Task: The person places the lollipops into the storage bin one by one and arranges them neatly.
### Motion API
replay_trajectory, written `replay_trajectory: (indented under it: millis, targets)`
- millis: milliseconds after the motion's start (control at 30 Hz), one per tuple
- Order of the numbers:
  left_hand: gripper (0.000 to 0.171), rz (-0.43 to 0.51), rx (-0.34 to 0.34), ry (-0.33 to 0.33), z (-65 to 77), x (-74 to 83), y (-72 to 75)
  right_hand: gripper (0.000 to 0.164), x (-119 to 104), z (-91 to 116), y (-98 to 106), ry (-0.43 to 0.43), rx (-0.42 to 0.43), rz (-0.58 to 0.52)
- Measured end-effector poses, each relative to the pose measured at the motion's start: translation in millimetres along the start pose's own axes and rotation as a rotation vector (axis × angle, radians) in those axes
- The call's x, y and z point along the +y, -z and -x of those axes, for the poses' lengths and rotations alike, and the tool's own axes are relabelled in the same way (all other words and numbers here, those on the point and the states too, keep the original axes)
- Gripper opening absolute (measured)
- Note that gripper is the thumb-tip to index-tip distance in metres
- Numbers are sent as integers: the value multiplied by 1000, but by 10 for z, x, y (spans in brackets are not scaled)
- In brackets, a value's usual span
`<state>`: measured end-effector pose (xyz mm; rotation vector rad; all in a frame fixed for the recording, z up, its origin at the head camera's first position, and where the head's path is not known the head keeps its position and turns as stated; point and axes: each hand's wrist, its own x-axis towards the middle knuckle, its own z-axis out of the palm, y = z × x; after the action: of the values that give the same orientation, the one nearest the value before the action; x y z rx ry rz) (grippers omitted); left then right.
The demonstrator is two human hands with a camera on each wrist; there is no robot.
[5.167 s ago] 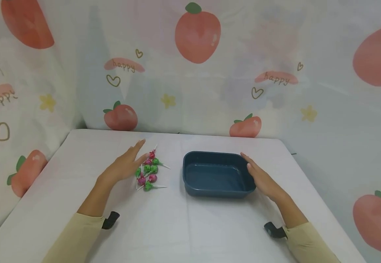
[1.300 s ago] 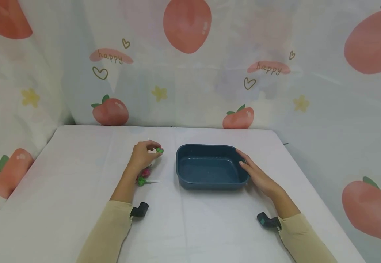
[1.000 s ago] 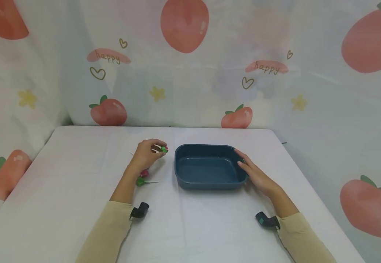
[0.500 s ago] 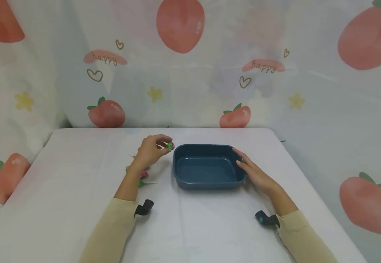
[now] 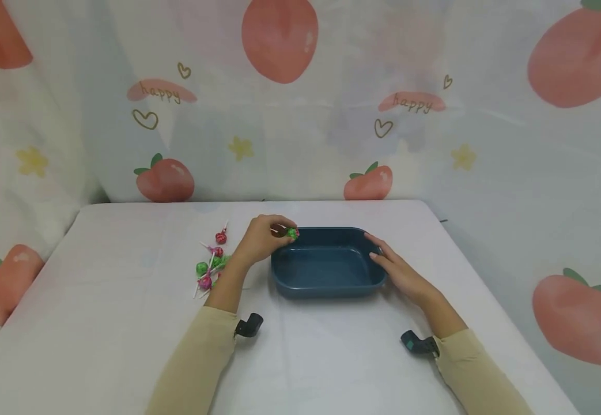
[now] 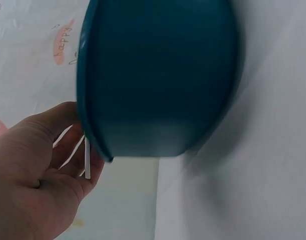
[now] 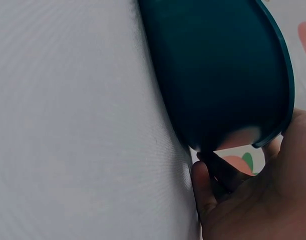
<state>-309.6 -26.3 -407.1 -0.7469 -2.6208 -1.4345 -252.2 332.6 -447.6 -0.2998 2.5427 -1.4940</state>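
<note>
My left hand [image 5: 261,237] pinches a green-and-red wrapped lollipop [image 5: 292,233] over the left rim of a dark blue rectangular dish [image 5: 326,293]. In the left wrist view, its white stick [image 6: 87,160] hangs below the thumb and fingers; the candy end is hidden behind the dish wall. Whether a second lollipop is in the pinch I cannot tell. My right hand [image 5: 404,276] holds the right end of the dish, thumb and forefinger at the rim. From the right wrist view, other fingers [image 7: 202,185] lie low by the end wall. No lollipop shows inside the dish.
Several lollipops with red, pink and green wrappers lie in a loose heap [image 5: 209,268] left of the dish, partly behind the left forearm. A white cloth covers the table [image 5: 321,357]. A peach-printed curtain [image 5: 321,144] hangs behind it.
My left hand has gone from beside the heap to picking up a lollipop, then carried it rightward to the dish rim. More of the heap shows now. The right hand stays at the dish.
</note>
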Motion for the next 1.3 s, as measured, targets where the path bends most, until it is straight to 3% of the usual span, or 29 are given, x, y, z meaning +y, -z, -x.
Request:
replay_trajectory:
  millis: [167, 533, 967, 1300]
  targets:
    - [26, 9, -54, -38, -58, 2, -161, 57, -19, -3, -10, -3, -9, -16]
    - [25, 14, -98, -57, -174, 17, -370, 57, -8, -76, -50, 7, -17, -14]
    - [25, -19, -205, -19, -316, 119, -557, 57, 11, -131, -41, 11, -20, 8]
    - [24, -30, -257, -20, -502, 194, -743, 57, 14, -32, 22, 8, -15, 6]
